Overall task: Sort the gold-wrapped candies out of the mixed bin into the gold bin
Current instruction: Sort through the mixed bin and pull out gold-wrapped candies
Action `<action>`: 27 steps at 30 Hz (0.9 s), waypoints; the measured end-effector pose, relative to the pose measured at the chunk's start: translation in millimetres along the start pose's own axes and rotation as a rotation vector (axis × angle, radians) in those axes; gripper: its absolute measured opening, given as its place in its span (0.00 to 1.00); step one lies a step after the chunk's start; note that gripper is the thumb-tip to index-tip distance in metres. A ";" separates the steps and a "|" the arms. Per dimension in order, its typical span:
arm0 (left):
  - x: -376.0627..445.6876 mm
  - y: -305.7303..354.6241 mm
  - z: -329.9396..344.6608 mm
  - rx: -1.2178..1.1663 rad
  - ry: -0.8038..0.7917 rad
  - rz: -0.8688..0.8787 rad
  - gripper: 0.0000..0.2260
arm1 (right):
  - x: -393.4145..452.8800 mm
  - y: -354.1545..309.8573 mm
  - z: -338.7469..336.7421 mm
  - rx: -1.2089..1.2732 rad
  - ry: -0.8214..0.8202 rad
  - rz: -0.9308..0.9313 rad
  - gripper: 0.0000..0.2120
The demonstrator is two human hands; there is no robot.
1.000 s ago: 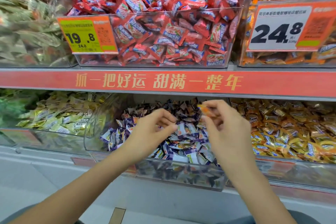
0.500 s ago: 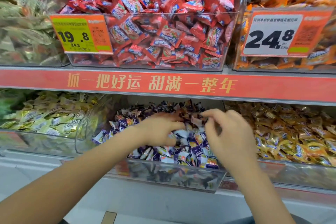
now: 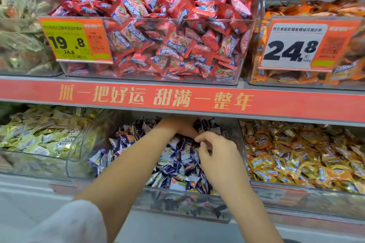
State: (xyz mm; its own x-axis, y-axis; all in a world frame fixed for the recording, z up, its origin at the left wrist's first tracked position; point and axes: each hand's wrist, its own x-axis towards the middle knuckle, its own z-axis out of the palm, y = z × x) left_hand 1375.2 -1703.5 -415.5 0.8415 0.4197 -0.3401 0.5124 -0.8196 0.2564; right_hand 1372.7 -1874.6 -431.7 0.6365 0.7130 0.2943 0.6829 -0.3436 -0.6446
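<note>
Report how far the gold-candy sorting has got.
Done: cannot tell; the gold bin on the right is full of gold wrappers anyway. In hand: both hands are in the mixed bin; the left hand reaches deep at the back, and the right hand curls over the purple-and-white pile, with no gold candy visible in its grip. Left: the search.

Two-tier shelf (image 3: 138,99) with red banner edge; upper tier bearing clear red-candy bin (image 3: 158,49); lower tier bearing mixed bin (image 3: 177,203), gold bin (image 3: 308,201).

Both hands (image 3: 215,156) forward, fingers (image 3: 203,138) curled
</note>
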 end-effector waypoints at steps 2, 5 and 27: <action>6.0 12.6 -3.5 0.026 -0.012 -0.037 0.21 | -0.2 -0.8 -0.4 0.028 -0.008 0.008 0.12; 10.1 25.2 -12.7 0.182 0.043 0.004 0.18 | 4.6 -3.3 0.8 0.054 -0.011 0.042 0.11; -120.7 -81.5 34.2 0.235 0.318 0.395 0.04 | 1.7 -3.1 -7.3 0.499 0.136 0.168 0.13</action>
State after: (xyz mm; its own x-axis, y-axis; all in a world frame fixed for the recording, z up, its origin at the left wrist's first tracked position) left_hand 1226.0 -1700.8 -426.3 0.9907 0.1298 0.0399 0.1259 -0.9881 0.0883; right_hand 1374.3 -1876.8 -424.0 0.7852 0.5765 0.2259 0.3360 -0.0902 -0.9375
